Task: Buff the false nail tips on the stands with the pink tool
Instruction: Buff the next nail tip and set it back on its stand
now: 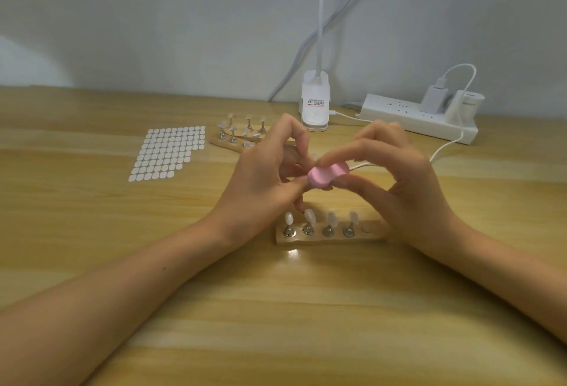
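Observation:
My right hand [399, 176] pinches the pink buffing tool [326, 175] between thumb and fingers, above the middle of the table. My left hand [267, 176] is curled right against the tool's left end and pinches a small item, mostly hidden; only a pale tip [313, 156] shows above the tool. Below both hands lies the near wooden base [325, 239], which carries several metal stands with false nail tips [309, 216] and has one bare spot [365, 228] at its right end. A second wooden base [227, 144] with several nail stands [233, 130] lies behind my left hand.
A sheet of small white oval stickers [170, 152] lies at the back left. A white clip lamp base [315, 106] stands by the wall, with a white power strip [408, 117] and plugged chargers to its right. A white cable [445, 149] runs behind my right hand.

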A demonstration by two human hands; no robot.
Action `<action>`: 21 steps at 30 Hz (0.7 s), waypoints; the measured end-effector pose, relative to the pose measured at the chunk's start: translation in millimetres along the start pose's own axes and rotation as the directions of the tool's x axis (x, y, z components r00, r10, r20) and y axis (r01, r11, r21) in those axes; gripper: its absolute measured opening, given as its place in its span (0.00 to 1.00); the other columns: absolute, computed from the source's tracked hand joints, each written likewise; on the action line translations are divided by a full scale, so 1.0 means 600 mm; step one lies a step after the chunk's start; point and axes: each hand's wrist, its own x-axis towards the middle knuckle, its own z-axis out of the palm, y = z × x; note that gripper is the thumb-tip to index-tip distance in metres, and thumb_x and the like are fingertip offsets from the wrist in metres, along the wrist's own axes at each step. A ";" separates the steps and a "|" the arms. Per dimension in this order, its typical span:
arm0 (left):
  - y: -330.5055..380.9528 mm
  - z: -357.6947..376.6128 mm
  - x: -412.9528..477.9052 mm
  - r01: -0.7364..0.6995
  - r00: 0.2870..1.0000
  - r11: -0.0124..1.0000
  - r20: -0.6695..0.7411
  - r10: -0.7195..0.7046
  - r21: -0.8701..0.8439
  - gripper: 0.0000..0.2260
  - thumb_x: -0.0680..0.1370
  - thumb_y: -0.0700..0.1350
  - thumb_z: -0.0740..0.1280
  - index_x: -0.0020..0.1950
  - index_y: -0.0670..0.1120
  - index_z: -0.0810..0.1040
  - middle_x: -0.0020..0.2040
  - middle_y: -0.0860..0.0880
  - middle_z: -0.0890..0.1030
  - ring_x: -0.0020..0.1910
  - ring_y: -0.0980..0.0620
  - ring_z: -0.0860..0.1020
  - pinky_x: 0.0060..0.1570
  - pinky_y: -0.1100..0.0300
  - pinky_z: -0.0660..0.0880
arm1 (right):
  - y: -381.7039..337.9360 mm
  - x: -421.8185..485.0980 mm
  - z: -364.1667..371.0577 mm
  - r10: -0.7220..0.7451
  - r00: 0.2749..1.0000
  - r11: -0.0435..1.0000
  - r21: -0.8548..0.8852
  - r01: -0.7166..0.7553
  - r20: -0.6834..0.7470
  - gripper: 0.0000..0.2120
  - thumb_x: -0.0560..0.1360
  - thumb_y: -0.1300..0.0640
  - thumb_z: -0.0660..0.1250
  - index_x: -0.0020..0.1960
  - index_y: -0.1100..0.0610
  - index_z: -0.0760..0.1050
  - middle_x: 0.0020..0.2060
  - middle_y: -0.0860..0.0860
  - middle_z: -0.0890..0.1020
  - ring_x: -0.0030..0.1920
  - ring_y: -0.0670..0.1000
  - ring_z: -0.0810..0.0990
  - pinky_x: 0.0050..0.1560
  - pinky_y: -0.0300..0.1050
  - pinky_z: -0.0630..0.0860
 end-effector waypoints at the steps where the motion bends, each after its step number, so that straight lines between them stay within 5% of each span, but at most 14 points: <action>1: 0.001 0.000 0.000 0.005 1.000 1.000 0.000 -0.005 0.002 0.18 0.76 0.30 0.72 0.48 0.46 0.65 0.41 0.44 0.85 0.38 0.51 0.86 0.28 0.61 0.76 | -0.001 -0.001 0.001 -0.010 1.000 1.000 -0.007 0.010 0.012 0.08 0.75 0.50 0.69 0.54 0.47 0.79 0.43 0.45 0.76 0.47 0.48 0.71 0.50 0.44 0.67; 7: 0.002 0.000 0.000 0.040 0.999 0.999 -0.020 -0.041 -0.011 0.17 0.76 0.34 0.73 0.48 0.45 0.64 0.41 0.45 0.87 0.44 0.51 0.87 0.28 0.63 0.75 | 0.013 0.000 -0.003 0.145 0.987 0.988 0.061 -0.141 -0.068 0.05 0.78 0.50 0.68 0.53 0.48 0.78 0.46 0.47 0.78 0.48 0.47 0.74 0.47 0.33 0.66; 10: 0.000 -0.001 0.001 0.049 0.999 0.999 -0.023 -0.049 -0.013 0.17 0.75 0.35 0.74 0.49 0.45 0.65 0.42 0.46 0.87 0.44 0.51 0.87 0.28 0.64 0.75 | 0.011 -0.002 0.004 0.093 0.994 0.990 0.111 -0.086 -0.059 0.05 0.80 0.51 0.65 0.56 0.46 0.75 0.51 0.46 0.79 0.50 0.49 0.78 0.45 0.42 0.75; 15: -0.001 -0.002 0.002 0.059 0.998 0.997 0.001 -0.059 -0.043 0.17 0.74 0.37 0.75 0.50 0.47 0.68 0.43 0.47 0.87 0.46 0.50 0.87 0.31 0.63 0.76 | 0.018 -0.002 0.006 0.214 0.977 0.922 0.330 -0.204 0.009 0.08 0.82 0.53 0.62 0.60 0.53 0.72 0.48 0.47 0.81 0.48 0.51 0.83 0.45 0.50 0.80; 18: -0.004 -0.004 0.003 0.065 0.998 0.996 0.021 -0.063 -0.056 0.18 0.74 0.36 0.76 0.54 0.46 0.70 0.42 0.48 0.87 0.46 0.50 0.86 0.33 0.61 0.78 | 0.017 -0.001 0.005 0.253 0.966 0.868 0.427 -0.254 0.061 0.13 0.84 0.56 0.57 0.68 0.49 0.68 0.50 0.52 0.76 0.43 0.50 0.81 0.40 0.44 0.79; 21: -0.007 -0.005 0.003 0.084 0.996 0.992 0.029 -0.082 -0.096 0.20 0.73 0.35 0.76 0.57 0.45 0.69 0.43 0.47 0.87 0.45 0.48 0.86 0.33 0.60 0.78 | 0.018 -0.005 0.003 0.300 0.937 0.832 0.432 -0.349 0.180 0.15 0.80 0.57 0.54 0.59 0.46 0.75 0.51 0.48 0.77 0.38 0.47 0.77 0.36 0.38 0.75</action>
